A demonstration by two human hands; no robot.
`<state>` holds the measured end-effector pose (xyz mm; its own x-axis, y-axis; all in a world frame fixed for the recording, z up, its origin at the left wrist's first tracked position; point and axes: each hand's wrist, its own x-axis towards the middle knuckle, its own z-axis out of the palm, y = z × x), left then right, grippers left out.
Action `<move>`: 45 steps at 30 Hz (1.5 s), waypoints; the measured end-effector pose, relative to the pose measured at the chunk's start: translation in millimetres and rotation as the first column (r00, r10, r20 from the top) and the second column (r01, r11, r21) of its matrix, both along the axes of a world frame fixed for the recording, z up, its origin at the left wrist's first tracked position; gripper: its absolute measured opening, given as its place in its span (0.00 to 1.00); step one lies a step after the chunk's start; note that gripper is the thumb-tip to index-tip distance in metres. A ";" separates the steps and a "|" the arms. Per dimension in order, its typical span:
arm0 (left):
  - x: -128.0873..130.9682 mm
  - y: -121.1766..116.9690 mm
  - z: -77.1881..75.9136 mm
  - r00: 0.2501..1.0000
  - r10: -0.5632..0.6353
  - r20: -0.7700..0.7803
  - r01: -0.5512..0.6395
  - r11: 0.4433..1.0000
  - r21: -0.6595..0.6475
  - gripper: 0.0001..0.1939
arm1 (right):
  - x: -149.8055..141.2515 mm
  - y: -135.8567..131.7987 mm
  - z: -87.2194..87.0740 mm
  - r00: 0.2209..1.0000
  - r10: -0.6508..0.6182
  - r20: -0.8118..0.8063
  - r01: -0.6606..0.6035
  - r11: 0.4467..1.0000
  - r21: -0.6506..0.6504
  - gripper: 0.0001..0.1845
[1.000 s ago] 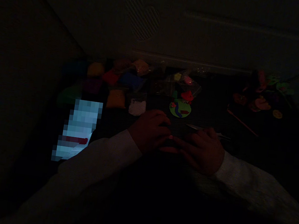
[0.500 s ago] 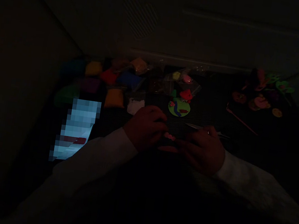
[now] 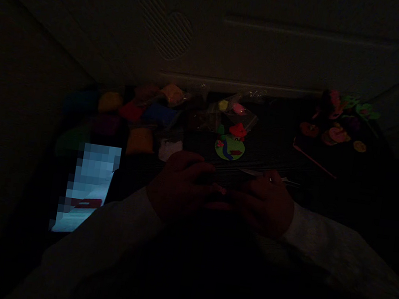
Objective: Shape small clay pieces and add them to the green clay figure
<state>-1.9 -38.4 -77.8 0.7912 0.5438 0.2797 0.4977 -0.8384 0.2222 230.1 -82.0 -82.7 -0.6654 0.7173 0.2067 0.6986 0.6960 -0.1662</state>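
The scene is very dark. A small, bumpy pink piece of modelling clay point(image 3: 219, 189) sits between my two hands. My left hand point(image 3: 181, 186) is closed, its fingertips pinching the clay's left end. From the other side my right hand point(image 3: 268, 203) is closed too, thumb and fingertips at the clay's right end; shadow hides the exact contact. Just below lies a flat pink clay piece point(image 3: 219, 205). Scissors point(image 3: 250, 172) lie behind my right hand, which covers part of them. Beyond the hands rests a round green clay base point(image 3: 229, 153) bearing a blue strip and a red-topped figure point(image 3: 238, 130).
Bags of coloured clay, including an orange bag point(image 3: 140, 141) and a white one point(image 3: 170, 149), line the back left. A lit phone or tablet screen point(image 3: 93, 179) lies by my left forearm. At right are a thin pink stick point(image 3: 314, 161) and several clay pieces point(image 3: 337, 134).
The camera view has shifted, so the scene sits slightly lower and to the left. My hands stay around the pink clay, and less of it shows between the fingertips.
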 end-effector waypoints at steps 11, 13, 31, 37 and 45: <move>2.8 -3.0 -4.9 0.999 -0.018 0.039 0.017 1.000 0.021 0.15 | -1.6 0.4 3.6 1.000 0.011 -0.023 -0.011 1.000 0.008 0.14; 5.1 -4.8 -5.5 0.999 -0.012 0.035 0.011 1.000 0.020 0.14 | -1.7 0.6 3.5 0.999 0.008 -0.031 -0.008 1.000 0.012 0.14; 5.6 -0.9 -5.1 0.991 -0.001 0.134 -0.007 0.998 0.055 0.10 | -1.5 1.0 0.4 0.999 -0.003 -0.036 0.003 1.000 0.003 0.14; 12.3 -4.8 -12.3 0.992 -0.008 0.122 -0.004 0.995 0.098 0.09 | -2.5 0.8 1.0 0.999 0.023 -0.029 -0.023 1.000 0.007 0.14; 12.8 -4.7 -9.4 0.994 -0.007 0.112 -0.002 0.997 0.074 0.08 | -4.4 2.7 -1.1 1.000 0.008 -0.010 -0.007 1.000 0.023 0.14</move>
